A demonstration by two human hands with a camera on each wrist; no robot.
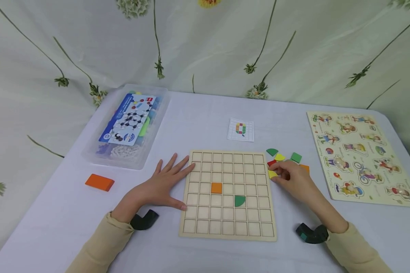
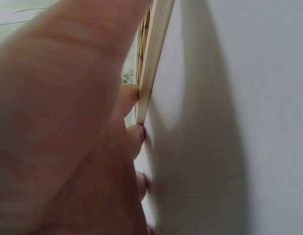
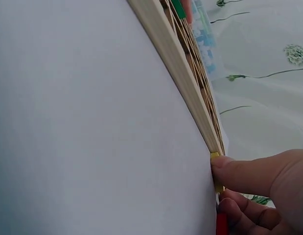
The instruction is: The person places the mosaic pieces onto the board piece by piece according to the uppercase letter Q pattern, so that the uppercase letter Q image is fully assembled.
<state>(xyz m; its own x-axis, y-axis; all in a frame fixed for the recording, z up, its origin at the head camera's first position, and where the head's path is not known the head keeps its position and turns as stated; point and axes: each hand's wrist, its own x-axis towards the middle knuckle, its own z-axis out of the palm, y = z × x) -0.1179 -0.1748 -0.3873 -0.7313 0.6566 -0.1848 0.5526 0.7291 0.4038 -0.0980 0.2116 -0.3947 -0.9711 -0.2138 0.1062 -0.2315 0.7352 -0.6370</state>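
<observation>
A wooden grid board [image 1: 228, 213] lies flat on the table, with an orange square tile [image 1: 216, 188] and a green quarter-circle tile [image 1: 239, 200] in its cells. My left hand [image 1: 158, 188] is spread along the board's left side, the thumb and little finger at its edge. By the right edge, my right hand [image 1: 295, 180] pinches a yellow tile [image 1: 272, 174]; the right wrist view shows the thumb on that yellow tile [image 3: 218, 186]. Around its fingertips lie a red tile [image 1: 271, 162], another yellow tile [image 1: 279, 157], a green quarter-circle [image 1: 272, 152], a green square [image 1: 296, 157] and an orange tile [image 1: 305, 168].
Behind the board lies a small pattern card [image 1: 233, 131]. A clear plastic box [image 1: 141, 161] with a molecule-printed label stands at the back left, an orange block [image 1: 100, 182] in front of it. A wooden picture puzzle [image 1: 362, 148] fills the right side. A flowered cloth hangs behind.
</observation>
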